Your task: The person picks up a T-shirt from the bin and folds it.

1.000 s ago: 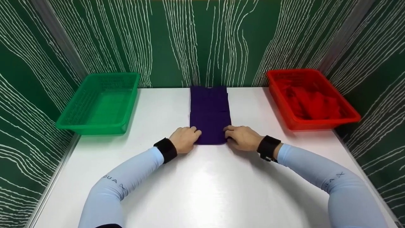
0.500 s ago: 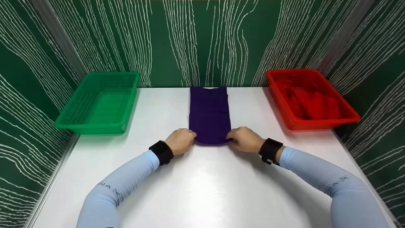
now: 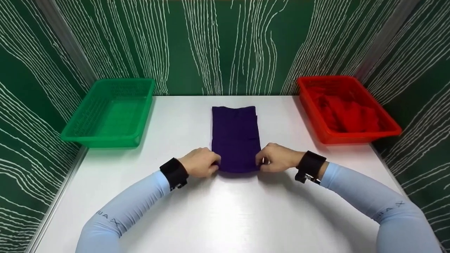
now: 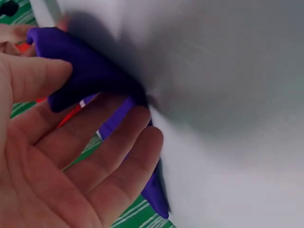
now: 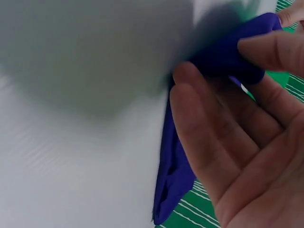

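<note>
A dark purple folded cloth [image 3: 235, 137], perhaps a garment, lies lengthwise on the white table. My left hand [image 3: 200, 162] pinches its near left corner, and my right hand [image 3: 279, 158] pinches the near right corner. Seen from the left wrist, the thumb presses the cloth's raised edge [image 4: 85, 66] against the fingers, lifted a little off the tabletop. The right wrist view has the same grip, with the cloth's edge [image 5: 223, 54] between thumb and fingers. How the layers are folded inside is hidden.
On the left stands a green plastic basket [image 3: 102, 141] with nothing visible in it. A red basket [image 3: 362, 135] at the right holds crumpled red cloth [image 3: 348, 114]. Green walls with white lines [image 3: 239, 45] enclose the white table [image 3: 232, 214] at the back and sides.
The purple cloth has slid toward me, its far end now away from the back wall. Both hands have moved nearer with it, shifting from lying on its corners to pinching them.
</note>
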Action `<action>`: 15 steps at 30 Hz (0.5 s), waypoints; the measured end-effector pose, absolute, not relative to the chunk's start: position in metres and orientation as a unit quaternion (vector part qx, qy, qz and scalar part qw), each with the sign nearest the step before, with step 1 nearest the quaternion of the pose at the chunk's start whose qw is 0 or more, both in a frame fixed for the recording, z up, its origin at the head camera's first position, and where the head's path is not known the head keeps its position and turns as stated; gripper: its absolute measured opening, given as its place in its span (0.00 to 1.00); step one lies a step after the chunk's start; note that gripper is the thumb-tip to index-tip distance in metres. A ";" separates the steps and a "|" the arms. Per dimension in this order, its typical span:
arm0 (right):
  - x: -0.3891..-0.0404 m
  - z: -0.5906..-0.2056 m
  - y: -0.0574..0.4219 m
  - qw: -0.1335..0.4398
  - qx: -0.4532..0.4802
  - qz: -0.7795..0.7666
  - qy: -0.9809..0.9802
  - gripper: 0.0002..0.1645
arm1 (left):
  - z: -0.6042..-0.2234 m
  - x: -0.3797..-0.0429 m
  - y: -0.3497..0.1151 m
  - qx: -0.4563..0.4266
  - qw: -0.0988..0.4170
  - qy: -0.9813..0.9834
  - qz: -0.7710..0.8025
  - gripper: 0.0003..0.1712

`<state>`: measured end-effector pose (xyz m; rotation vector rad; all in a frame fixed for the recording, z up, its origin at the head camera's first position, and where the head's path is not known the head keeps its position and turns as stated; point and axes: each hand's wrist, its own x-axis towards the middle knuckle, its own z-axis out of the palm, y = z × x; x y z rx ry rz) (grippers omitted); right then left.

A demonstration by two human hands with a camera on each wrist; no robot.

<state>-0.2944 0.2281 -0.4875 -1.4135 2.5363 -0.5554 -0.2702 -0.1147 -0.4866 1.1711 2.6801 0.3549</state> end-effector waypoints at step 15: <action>-0.289 -0.453 0.229 0.219 -0.407 -0.371 0.805 0.08 | -0.441 -0.258 -0.119 0.416 0.146 0.871 0.216 0.07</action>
